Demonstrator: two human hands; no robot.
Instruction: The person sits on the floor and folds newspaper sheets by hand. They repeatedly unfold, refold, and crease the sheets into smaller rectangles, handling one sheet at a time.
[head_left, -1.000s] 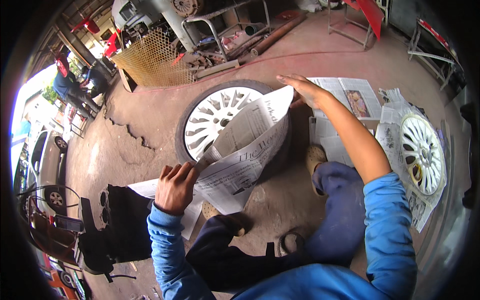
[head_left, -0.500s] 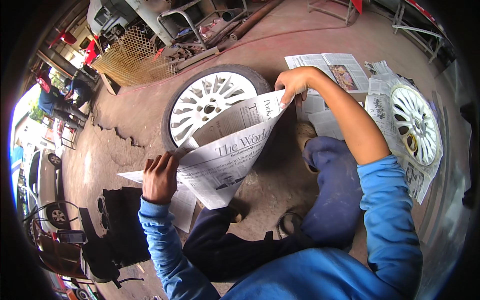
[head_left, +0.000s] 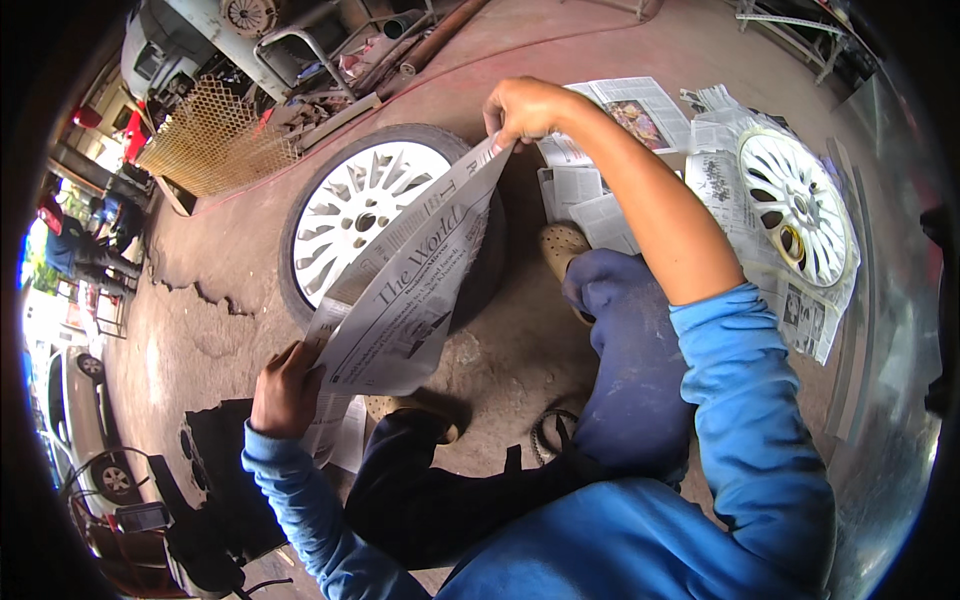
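Observation:
Between my two hands a folded newspaper sheet (head_left: 420,285) is stretched on a slant. My left hand (head_left: 288,388) is closed on its lower left end. Up at the far corner, my right hand (head_left: 522,112) pinches the paper with the wrist bent down. Right behind the sheet lies a tire (head_left: 300,205) with a white multi-spoke wheel (head_left: 350,205) in it; the sheet covers part of its near right side. Whether the paper touches the tire I cannot tell.
To the right, a second white wheel (head_left: 800,215) lies on spread newspapers (head_left: 715,165), a yellow tape roll (head_left: 792,243) on it. A dark panel (head_left: 235,470) lies at left. Metal mesh (head_left: 215,145) and scrap stand behind. People (head_left: 85,235) work far left.
The newspaper has turned steeper and more edge-on. My right hand has risen up and left with its corner, my left hand has shifted down and left. The whole view has also shifted.

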